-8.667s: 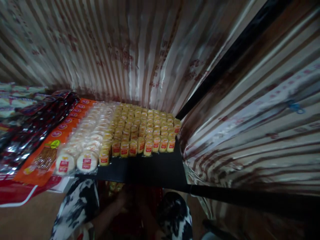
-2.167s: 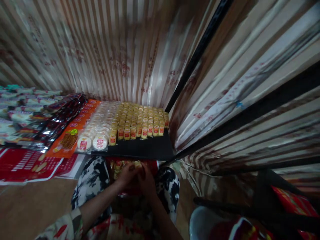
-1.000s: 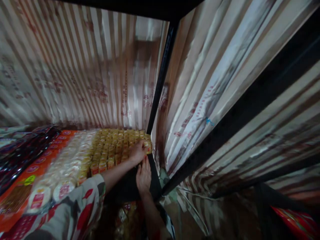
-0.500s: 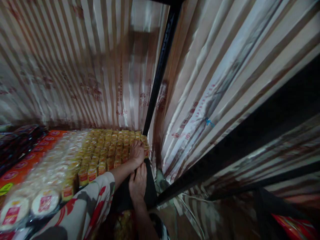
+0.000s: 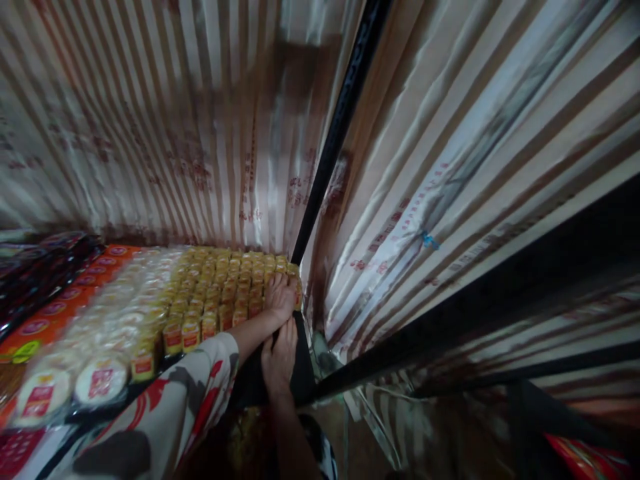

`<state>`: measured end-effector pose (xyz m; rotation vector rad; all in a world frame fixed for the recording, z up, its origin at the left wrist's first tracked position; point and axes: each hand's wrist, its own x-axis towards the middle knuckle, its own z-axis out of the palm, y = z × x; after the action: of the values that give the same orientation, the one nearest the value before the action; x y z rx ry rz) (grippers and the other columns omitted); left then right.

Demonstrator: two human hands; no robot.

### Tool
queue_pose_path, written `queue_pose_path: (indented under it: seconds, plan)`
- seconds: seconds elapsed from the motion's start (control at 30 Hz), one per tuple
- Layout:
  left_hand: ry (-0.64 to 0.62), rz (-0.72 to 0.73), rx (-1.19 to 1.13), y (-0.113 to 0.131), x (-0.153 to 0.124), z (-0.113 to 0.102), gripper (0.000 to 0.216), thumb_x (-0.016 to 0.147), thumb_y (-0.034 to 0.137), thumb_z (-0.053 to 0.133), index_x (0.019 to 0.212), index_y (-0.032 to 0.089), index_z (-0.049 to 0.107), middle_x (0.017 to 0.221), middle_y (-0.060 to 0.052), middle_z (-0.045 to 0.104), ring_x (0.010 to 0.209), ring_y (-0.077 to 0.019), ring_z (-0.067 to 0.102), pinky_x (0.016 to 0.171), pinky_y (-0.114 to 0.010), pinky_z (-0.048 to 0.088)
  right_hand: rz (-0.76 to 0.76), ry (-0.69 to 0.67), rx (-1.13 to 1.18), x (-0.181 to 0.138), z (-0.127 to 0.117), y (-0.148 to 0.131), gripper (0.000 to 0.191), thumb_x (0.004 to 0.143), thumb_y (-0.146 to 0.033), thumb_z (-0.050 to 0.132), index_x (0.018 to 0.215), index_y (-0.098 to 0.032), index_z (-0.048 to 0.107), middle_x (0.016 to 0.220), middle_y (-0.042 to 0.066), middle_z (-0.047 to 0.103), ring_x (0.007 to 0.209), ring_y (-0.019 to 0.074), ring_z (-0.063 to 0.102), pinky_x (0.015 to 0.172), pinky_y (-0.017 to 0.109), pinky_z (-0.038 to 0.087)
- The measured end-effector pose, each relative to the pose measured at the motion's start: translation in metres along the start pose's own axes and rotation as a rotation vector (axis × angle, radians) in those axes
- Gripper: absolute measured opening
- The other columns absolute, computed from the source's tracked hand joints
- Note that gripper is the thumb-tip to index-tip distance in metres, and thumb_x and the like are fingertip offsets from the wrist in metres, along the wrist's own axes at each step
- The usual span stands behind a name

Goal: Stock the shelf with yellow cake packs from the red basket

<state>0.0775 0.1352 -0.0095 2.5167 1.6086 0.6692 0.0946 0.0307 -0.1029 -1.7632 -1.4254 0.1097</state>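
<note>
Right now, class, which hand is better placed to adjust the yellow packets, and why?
Probably the left hand: it reaches over the yellow packets, while the right hand lies nearer the body, over the black shelf.

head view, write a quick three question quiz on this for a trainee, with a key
1. Which packs lie between the yellow packs and the orange packs?
2. True or false: the left hand reaches farther forward than the right hand.
3. Which packs is the left hand over? a) orange b) yellow c) white

Key: 1. The white packs. 2. True. 3. b
</note>
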Motion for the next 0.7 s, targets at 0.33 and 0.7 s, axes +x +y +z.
queue_pose_path:
  seconds: [0.33,0.7]
  plan:
    - [0.159,0.064,-0.341,-0.011,-0.095,-0.05,0.029,0.083,0.014,0.039,0.106,0.02,0.057,0.115,-0.007,0.054,0.118,-0.0213,0.038,0.101,-0.04,0.034,0.036,-0.066,0.113,0.006,-0.012,-0.009,0.054,0.083,-0.035,0.032,0.128,-0.006,0.039,0.14,0.018,0.032,0.131,0.0243,0.022,0.105,0.044,0.023]
    - [-0.317,-0.176,-0.493,-0.052,-0.286,-0.036,0.028,0.079,0.009,0.038,0.082,0.018,0.064,0.092,-0.006,0.063,0.086,-0.0155,0.058,0.078,-0.026,0.045,0.178,-0.142,0.58,-0.049,-0.046,-0.044,0.035,0.085,-0.038,0.039,0.106,-0.013,0.052,0.083,0.007,0.064,0.071,0.014,0.06,0.068,0.027,0.048]
